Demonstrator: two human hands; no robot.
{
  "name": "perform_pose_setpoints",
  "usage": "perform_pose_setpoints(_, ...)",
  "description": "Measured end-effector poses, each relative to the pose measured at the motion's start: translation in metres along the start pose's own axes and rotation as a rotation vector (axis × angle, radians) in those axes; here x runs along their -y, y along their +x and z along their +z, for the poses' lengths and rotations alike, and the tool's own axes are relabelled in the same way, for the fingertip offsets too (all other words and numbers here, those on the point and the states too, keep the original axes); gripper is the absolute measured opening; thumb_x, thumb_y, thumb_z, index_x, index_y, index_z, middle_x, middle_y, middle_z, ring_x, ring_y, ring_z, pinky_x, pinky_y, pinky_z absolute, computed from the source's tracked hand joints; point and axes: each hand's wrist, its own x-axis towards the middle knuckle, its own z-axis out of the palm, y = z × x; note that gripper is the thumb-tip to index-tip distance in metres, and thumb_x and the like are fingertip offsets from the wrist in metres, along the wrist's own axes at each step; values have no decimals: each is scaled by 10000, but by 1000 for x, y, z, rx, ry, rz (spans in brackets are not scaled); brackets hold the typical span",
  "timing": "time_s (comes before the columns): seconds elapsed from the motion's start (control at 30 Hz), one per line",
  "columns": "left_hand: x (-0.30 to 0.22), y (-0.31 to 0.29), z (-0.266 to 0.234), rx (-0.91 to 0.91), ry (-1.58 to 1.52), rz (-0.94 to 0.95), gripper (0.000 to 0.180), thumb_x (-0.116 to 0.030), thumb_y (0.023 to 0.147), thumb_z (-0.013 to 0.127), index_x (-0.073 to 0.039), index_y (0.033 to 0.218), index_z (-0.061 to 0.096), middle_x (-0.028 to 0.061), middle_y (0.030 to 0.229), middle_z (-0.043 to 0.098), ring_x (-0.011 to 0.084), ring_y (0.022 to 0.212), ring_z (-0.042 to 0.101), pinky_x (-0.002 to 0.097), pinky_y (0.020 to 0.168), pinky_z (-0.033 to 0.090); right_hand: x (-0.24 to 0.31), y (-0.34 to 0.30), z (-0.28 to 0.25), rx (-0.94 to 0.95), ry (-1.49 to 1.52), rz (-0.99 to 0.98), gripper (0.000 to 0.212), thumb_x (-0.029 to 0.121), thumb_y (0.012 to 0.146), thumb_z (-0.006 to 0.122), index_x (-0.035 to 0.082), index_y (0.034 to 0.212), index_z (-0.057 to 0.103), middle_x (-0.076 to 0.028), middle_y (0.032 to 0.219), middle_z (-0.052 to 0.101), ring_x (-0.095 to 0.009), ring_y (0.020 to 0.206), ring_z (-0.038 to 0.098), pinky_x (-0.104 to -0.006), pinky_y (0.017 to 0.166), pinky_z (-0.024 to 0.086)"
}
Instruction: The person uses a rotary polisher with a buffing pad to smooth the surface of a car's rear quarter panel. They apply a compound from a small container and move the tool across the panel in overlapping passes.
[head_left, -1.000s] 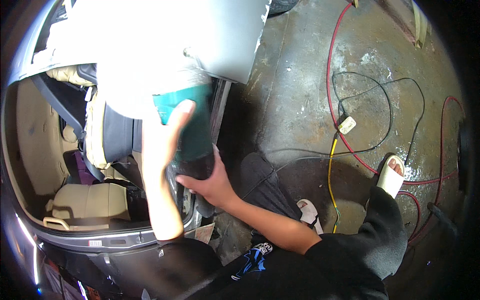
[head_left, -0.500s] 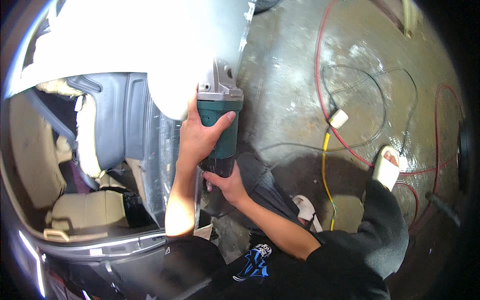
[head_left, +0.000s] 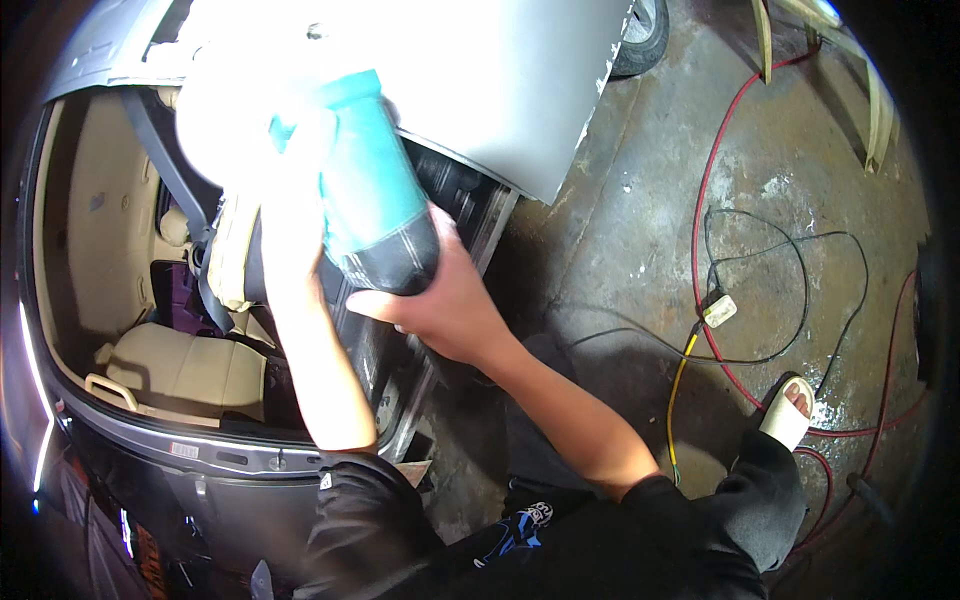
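A green angle polisher (head_left: pixel 372 175) with a black rear end is in both my hands, over the open side of a car. My right hand (head_left: pixel 450 305) wraps round the black rear end, thumb across its underside. Farther forward, my left hand (head_left: pixel 298 190) lies along the body's left side; glare washes out its fingers. A round white shape, which looks like the polisher's pad (head_left: pixel 205 140), shows at its front left, nearly lost in the light. Beyond the tool is a pale car panel (head_left: pixel 520 110), its edge chipped.
Beige seats (head_left: pixel 190 370) and a grey door sill (head_left: pixel 405 385) lie to the left. On the wet concrete floor (head_left: pixel 640 230) run a red hose (head_left: pixel 697 230), a black cable (head_left: pixel 800 290) and a yellow cable (head_left: pixel 676 400) by a white plug block (head_left: pixel 719 311). Wooden legs (head_left: pixel 878 120) stand far right.
The polisher has moved left and tilted, away from the panel's right edge and into brighter light. Both hands have moved with it. The view has shifted, showing more of the panel and a wheel.
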Motion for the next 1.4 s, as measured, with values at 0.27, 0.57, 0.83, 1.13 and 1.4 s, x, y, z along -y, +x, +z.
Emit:
perform_pose_setpoints(0.27, 82, -70, 153, 493, -18, -27, 1088, -568, 765, 762, -149, 1560, 149, 297, 1241, 628, 476, 1144, 619, 492, 961, 496, -64, -87, -88, -305, 232, 319, 444, 126, 828, 805, 51, 1148, 507, -43, 748, 607, -145, 561, 580, -316, 517, 495)
perform_pose_setpoints(0.57, 86, -50, 194, 442, -293, 57, 1052, -488, 761, 792, -134, 1561, 208, 253, 1386, 538, 409, 1204, 595, 470, 1012, 481, -50, -67, -102, -403, 153, 257, 248, 123, 902, 707, 59, 1061, 527, -49, 721, 575, -152, 535, 560, -312, 498, 495)
perform_pose_setpoints(0.83, 29, 49, 59, 56, -448, 153, 999, -505, 771, 781, -155, 1553, 269, 251, 1349, 559, 394, 1188, 606, 462, 1004, 491, 36, 29, -27, -11, -6, 28, 496, 0, 786, 804, 0, 1169, 489, -84, 838, 617, -131, 528, 565, -288, 457, 488)
perform_pose_setpoints(1.13, 32, 30, 100, 198, -362, 202, 962, -533, 785, 758, -207, 1552, 275, 259, 1313, 581, 398, 1171, 616, 464, 1009, 489, 3, 7, -68, -105, -20, 82, 405, 41, 847, 753, 39, 1176, 518, -55, 833, 606, -141, 556, 583, -297, 481, 517)
perform_pose_setpoints(1.4, 80, -61, 211, 556, -78, -159, 1123, -587, 731, 769, -264, 1593, 126, 256, 1235, 647, 425, 1111, 655, 484, 983, 505, -70, -68, -141, -424, 136, 351, 256, 201, 933, 685, 71, 1076, 517, -34, 694, 567, -135, 538, 568, -286, 493, 511)
